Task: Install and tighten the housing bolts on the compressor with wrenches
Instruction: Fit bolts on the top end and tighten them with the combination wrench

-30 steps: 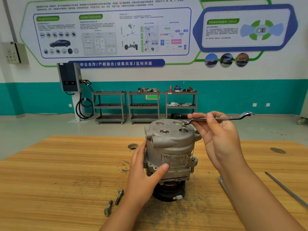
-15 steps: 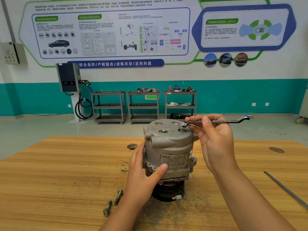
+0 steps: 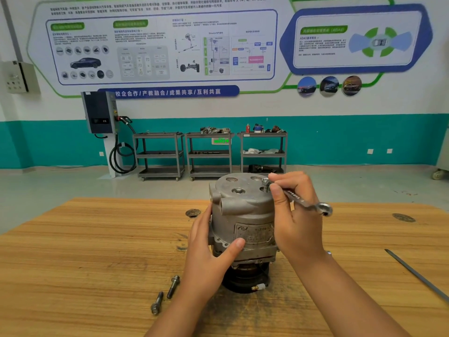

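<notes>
A grey metal compressor point(image 3: 243, 210) stands upright on the wooden table point(image 3: 85, 259). My left hand point(image 3: 209, 254) grips its left side, thumb across the front label. My right hand point(image 3: 294, 215) holds a ring wrench point(image 3: 303, 201), one end seated on a bolt point(image 3: 265, 184) standing up from the housing's top right. The wrench handle points toward me and to the right. Two loose bolts point(image 3: 173, 287) point(image 3: 157, 302) lie on the table at the lower left of the compressor.
A long thin metal rod point(image 3: 418, 276) lies on the table at the right. Two round inserts point(image 3: 193, 212) point(image 3: 403, 217) sit in the tabletop. Three grey carts point(image 3: 210, 154) and a charging unit point(image 3: 99, 115) stand by the far wall.
My right hand has swung the wrench handle clockwise around the bolt, from pointing right to pointing toward me. The left hand keeps its grip on the compressor.
</notes>
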A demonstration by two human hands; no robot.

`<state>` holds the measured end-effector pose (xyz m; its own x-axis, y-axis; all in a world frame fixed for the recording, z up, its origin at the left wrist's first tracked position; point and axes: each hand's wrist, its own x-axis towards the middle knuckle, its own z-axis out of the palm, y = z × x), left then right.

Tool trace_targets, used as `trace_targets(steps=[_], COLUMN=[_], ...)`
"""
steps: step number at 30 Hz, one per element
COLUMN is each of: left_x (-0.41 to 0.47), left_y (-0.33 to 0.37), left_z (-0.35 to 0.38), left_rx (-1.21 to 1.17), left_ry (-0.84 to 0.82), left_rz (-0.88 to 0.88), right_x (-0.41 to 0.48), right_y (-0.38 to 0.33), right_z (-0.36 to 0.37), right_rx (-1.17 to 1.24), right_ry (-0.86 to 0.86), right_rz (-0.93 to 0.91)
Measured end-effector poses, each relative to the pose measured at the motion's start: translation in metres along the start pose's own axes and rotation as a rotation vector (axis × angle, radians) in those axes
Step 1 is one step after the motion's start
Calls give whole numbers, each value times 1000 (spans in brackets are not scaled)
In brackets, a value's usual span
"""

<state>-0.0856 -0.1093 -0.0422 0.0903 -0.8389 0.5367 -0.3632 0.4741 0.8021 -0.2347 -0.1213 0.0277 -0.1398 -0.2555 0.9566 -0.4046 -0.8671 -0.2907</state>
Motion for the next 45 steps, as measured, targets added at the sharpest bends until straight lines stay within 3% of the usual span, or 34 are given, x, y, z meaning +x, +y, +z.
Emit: trace_targets(steps=[5,9,28,30,36,39,45], left_x=[-1,-1,-2,-2,-3,-3,-3], left_y=[0,1,-4,-4,-2,-1,0], left_z=[0,1,0,0,0,0,0], left_rx=[-10,-7,-31,-30,-9,-13,-21], left_ry=[4,3,19,16,11,12,10], left_rz=[-4,-6,-21,-21,-22,-26,-32], right_x=[6,11,18,19,32,36,33], right_y=[-9,-18,-13,-17,-11,-4,6], right_z=[-3,-3,-14,-14,-19,-24,-25], right_rx=[-275,-413,-277,-113,547,737,822], right_ry=[-114,-211,-130,-118,8,63,63], right_rz=[-189,-213,-277,-148,519,664,776])
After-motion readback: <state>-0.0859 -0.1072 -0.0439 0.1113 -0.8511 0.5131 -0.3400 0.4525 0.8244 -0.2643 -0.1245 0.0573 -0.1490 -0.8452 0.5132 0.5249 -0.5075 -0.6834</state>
